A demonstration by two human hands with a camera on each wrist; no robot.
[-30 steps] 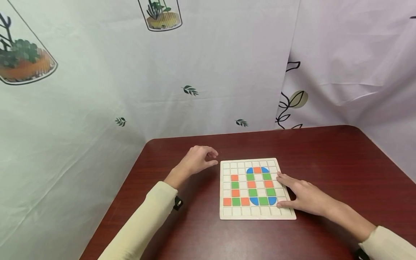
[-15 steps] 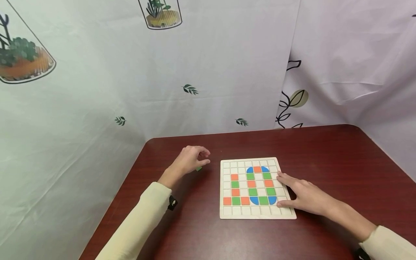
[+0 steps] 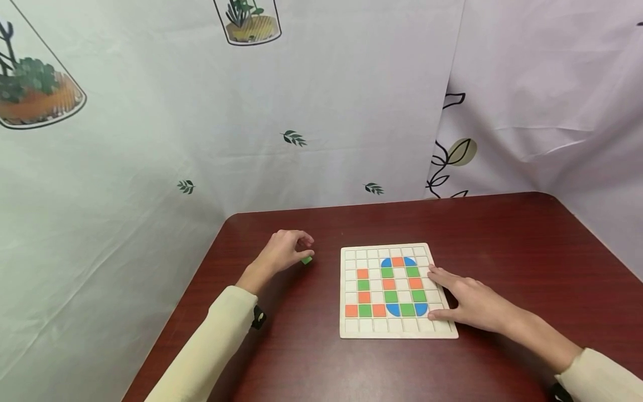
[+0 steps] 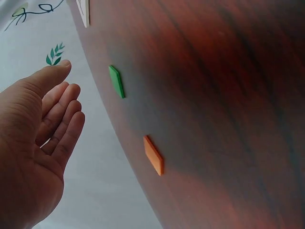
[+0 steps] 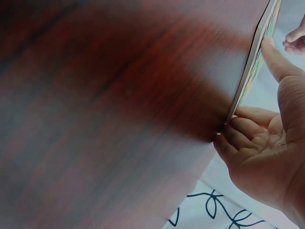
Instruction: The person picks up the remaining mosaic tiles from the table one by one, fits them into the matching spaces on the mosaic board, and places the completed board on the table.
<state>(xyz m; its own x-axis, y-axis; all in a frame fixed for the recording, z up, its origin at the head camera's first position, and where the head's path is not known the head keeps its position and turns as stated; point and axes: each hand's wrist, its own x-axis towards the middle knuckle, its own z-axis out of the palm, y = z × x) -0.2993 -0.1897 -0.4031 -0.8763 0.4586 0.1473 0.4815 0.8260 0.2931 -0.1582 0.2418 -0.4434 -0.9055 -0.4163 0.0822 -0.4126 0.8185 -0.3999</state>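
Observation:
My left hand hovers over the table left of the board, fingers loosely bent and holding nothing. Just by its thumb, a green square tile lies on the table. The left wrist view shows this green tile and an orange tile flat on the wood, apart from the hand. A pale square grid board carries orange, green and blue tiles, several forming an L-like shape and a rounded ring. Along its right edge rests my right hand, thumb and fingertips touching the rim, as the right wrist view also shows.
The board lies on a dark red-brown wooden table. A white cloth printed with leaves and potted plants hangs behind and beside the table.
My left hand has moved left, away from the board, and the green tile beside its thumb has come into sight. The right hand stays at the board's edge.

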